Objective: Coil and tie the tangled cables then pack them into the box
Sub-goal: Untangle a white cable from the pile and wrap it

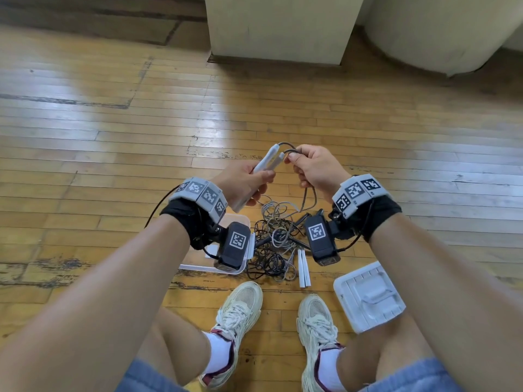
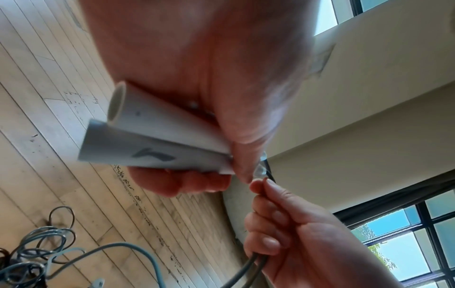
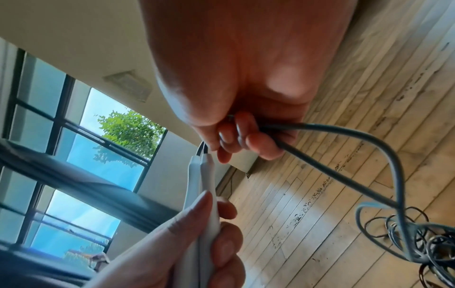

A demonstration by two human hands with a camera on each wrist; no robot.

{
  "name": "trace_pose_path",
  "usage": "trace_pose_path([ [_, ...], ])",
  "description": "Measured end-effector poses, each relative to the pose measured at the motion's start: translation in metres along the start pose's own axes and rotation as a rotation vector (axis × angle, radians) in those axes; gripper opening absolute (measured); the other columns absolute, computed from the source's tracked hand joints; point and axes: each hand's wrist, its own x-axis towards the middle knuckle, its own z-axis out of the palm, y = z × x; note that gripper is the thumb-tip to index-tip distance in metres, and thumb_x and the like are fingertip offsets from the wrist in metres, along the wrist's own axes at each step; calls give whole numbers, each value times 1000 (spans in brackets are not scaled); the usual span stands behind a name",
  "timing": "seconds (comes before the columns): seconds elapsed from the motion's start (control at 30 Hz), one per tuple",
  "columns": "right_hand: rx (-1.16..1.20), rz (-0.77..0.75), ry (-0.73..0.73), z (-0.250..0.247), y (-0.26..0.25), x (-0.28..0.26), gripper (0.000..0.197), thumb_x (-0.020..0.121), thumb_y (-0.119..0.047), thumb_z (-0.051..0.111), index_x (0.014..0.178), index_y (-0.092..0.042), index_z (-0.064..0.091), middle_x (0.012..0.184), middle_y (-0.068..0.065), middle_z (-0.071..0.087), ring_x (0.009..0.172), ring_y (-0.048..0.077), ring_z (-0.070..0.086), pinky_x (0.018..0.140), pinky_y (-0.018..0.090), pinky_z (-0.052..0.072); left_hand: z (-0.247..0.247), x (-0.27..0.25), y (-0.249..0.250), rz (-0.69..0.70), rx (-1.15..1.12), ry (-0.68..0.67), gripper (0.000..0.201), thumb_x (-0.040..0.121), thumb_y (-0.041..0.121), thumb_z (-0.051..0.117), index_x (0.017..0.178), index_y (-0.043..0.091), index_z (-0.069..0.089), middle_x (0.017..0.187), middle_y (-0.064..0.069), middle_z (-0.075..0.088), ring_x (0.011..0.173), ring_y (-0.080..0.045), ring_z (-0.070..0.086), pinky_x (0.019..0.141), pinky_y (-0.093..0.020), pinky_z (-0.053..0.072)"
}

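Note:
My left hand [image 1: 249, 182] grips two white handles [image 1: 267, 161] side by side, seen up close as white handles [image 2: 157, 144] in the left wrist view. A grey cable [image 1: 307, 193] leaves their tips and passes through my right hand [image 1: 311, 168], whose curled fingers [image 3: 246, 136] hold a doubled strand of grey cable [image 3: 344, 148]. The strand drops to a tangled pile of black and grey cables [image 1: 274, 244] on the wooden floor between my wrists. A clear plastic box [image 1: 215, 267] lies left of the pile, partly hidden by my left wrist camera.
A second pair of white handles [image 1: 304, 268] lies right of the pile. The box's white lid [image 1: 368, 295] rests by my right knee. My shoes [image 1: 243, 312] stand just short of the cables. A cream pillar base [image 1: 280, 29] stands far ahead.

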Motion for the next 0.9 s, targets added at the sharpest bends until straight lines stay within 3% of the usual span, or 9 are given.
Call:
trace_pose_path([
  [0.13, 180, 53, -34, -5, -6, 1, 26, 105, -32, 49, 101, -11, 64, 54, -10, 38, 45, 6, 30, 43, 19, 28, 1, -3, 3, 10, -75, -2, 27, 103, 29, 51, 84, 11, 55, 64, -1, 51, 49, -13, 43, 46, -25, 38],
  [0.3, 201, 48, -75, -1, -9, -2, 31, 108, -30, 40, 90, -13, 59, 57, -5, 36, 46, 8, 28, 42, 19, 27, 7, -4, 6, 17, -206, -5, 31, 104, 31, 50, 78, 14, 51, 61, 1, 47, 46, -10, 38, 43, -22, 33],
  [0.47, 163, 64, -83, 5, -12, -2, 35, 110, -30, 34, 97, -9, 59, 60, -3, 40, 48, 10, 32, 44, 19, 32, 11, 2, 4, 27, -194, 156, 26, 105, 24, 48, 82, 13, 49, 67, -2, 48, 49, -11, 40, 43, -22, 35],
  [0.53, 155, 91, -38, 5, -10, 0, 42, 109, -35, 34, 92, -11, 63, 60, -5, 45, 49, 8, 35, 47, 20, 34, 7, 6, 3, 2, -43, 254, 24, 105, 26, 49, 84, 14, 51, 71, -2, 50, 54, -13, 43, 49, -25, 40],
  [0.67, 39, 132, 75, 0, 2, 7, 37, 105, -31, 47, 82, -16, 71, 66, -6, 52, 60, 9, 41, 56, 23, 35, -5, 10, -5, 15, 600, 352, 22, 104, 35, 44, 97, 16, 53, 77, 0, 57, 63, -18, 52, 65, -35, 48],
  [0.73, 10, 145, 67, -3, 5, 8, 34, 104, -29, 50, 81, -16, 72, 69, -4, 55, 62, 10, 43, 57, 23, 35, -9, 10, -8, 32, 731, 375, 24, 104, 38, 43, 102, 17, 53, 80, -1, 59, 66, -18, 54, 68, -38, 50],
  [0.8, 6, 139, 14, -4, 3, 4, 30, 104, -28, 49, 90, -15, 71, 73, -4, 59, 64, 10, 46, 59, 22, 37, -12, 10, -8, 43, 614, 314, 27, 104, 39, 45, 102, 14, 56, 82, -2, 60, 66, -18, 53, 69, -41, 54],
  [0.9, 45, 107, -94, -1, -4, -3, 25, 105, -29, 50, 112, -12, 66, 74, -3, 61, 61, 9, 50, 58, 23, 38, -9, 6, -1, 15, 273, 193, 25, 103, 34, 50, 98, 12, 59, 79, -2, 53, 64, -13, 51, 54, -26, 53],
])
